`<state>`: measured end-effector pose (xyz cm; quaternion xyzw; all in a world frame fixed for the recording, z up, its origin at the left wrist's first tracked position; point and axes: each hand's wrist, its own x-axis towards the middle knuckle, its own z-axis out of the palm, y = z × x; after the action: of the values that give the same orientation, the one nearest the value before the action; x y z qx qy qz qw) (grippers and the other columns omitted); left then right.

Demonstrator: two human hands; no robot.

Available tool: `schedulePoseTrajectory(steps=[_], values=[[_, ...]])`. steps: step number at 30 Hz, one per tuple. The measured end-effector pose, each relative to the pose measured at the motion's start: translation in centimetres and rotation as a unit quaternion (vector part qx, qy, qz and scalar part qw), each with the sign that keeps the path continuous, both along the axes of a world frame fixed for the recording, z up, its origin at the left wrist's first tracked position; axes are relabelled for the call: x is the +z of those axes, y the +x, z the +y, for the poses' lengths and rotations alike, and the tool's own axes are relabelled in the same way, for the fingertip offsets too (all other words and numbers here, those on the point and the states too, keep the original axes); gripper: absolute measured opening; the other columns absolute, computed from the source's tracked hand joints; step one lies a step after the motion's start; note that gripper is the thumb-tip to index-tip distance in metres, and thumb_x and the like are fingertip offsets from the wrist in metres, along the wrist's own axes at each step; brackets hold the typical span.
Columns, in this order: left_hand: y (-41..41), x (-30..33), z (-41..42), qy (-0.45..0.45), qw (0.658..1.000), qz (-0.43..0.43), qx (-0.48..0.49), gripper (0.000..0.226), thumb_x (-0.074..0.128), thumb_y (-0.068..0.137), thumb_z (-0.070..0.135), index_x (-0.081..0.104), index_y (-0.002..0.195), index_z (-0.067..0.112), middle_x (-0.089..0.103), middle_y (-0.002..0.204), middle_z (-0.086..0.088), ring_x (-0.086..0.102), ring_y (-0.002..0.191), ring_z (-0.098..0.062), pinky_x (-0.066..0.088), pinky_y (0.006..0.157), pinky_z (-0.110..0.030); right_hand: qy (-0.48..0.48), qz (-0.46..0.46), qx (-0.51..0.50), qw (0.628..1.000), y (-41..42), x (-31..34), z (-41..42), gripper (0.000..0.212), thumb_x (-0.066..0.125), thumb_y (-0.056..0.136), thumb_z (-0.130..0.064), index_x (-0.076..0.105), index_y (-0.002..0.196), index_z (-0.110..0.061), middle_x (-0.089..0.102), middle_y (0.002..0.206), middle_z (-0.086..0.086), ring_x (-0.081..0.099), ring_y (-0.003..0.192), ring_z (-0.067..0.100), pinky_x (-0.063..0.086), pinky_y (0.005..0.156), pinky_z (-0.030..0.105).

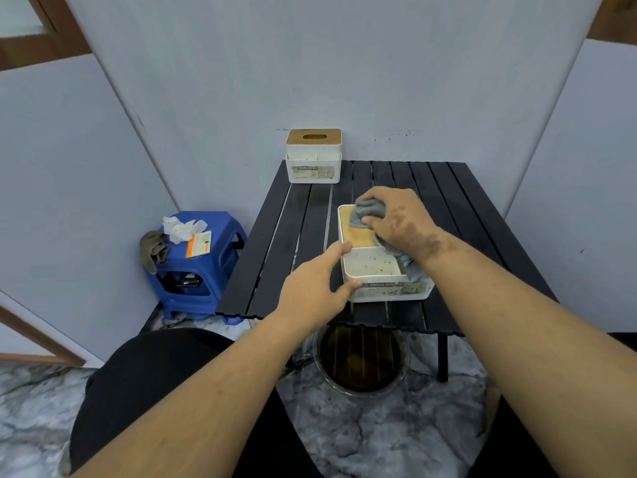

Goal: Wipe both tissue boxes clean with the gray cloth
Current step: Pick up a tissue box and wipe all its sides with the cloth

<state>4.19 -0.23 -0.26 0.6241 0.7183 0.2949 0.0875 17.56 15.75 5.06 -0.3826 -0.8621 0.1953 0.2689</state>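
The near tissue box point(382, 270) is braced at its side by the left hand point(317, 281) so the right hand point(396, 222), clutching the gray cloth point(370, 210), can scrub its lid.

Light: we see soft, even, cool indoor brightness.
Shadows: faint, under the table point(275, 236).
Glare: hardly any.
Edges: walls bow outward, wide-angle.
Focus: slightly soft; the box label perhaps unreadable.
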Motion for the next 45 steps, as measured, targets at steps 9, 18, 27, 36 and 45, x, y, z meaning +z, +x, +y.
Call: schedulePoseTrajectory(steps=[9,18,27,36,45], values=[[0.3,0.2,0.2,0.014,0.998,0.052,0.017,0.063,0.068,0.091,0.052,0.043,0.146,0.034,0.065,0.120,0.017,0.062,0.104,-0.011,0.046,0.074,-0.027,-0.063,-0.036,0.035,0.997,1.2,1.4,1.8,0.036,0.074,0.085,-0.008,0.072,0.118,-0.023,0.071,0.116,-0.004,0.067,0.100,0.004,0.051,0.096,0.019],[0.5,0.1,1.4,0.016,0.999,0.033,0.009,0.058,0.072,0.087,0.055,0.046,0.134,0.033,0.047,0.087,0.024,0.051,0.088,-0.007,0.039,0.064,-0.024,-0.044,-0.082,-0.051,0.994,5.7,1.7,3.5,0.029,0.065,0.093,-0.015,0.069,0.120,-0.024,0.069,0.119,-0.003,0.063,0.111,0.016,0.047,0.104,0.028],[0.7,0.2,1.3,0.027,0.998,0.037,0.036,0.054,0.070,0.079,0.068,0.042,0.114,0.038,0.062,0.098,0.017,0.056,0.091,-0.008,0.049,0.066,-0.033,0.002,-0.153,0.063,0.986,-1.8,1.2,0.4,0.030,0.051,0.099,-0.035,0.056,0.121,-0.054,0.049,0.104,0.002,0.056,0.089,0.024,0.050,0.092,0.040],[1.5,0.2,1.6,0.041,0.997,0.052,0.041,0.052,0.070,0.083,0.063,0.047,0.115,0.029,0.052,0.095,0.021,0.054,0.089,-0.008,0.050,0.065,-0.030,-0.021,-0.136,0.021,0.990,6.3,0.6,5.0,0.038,0.054,0.098,-0.032,0.052,0.134,-0.046,0.059,0.106,-0.006,0.047,0.099,0.016,0.043,0.098,0.035],[1.5,-0.2,1.7,0.052,0.997,0.046,0.039,0.050,0.071,0.082,0.062,0.043,0.111,0.032,0.051,0.087,0.023,0.053,0.081,-0.006,0.047,0.058,-0.024,-0.040,-0.013,0.037,0.998,9.6,-0.6,0.8,0.034,0.064,0.094,-0.023,0.064,0.124,-0.039,0.058,0.099,-0.021,0.056,0.091,-0.003,0.039,0.076,0.004]])
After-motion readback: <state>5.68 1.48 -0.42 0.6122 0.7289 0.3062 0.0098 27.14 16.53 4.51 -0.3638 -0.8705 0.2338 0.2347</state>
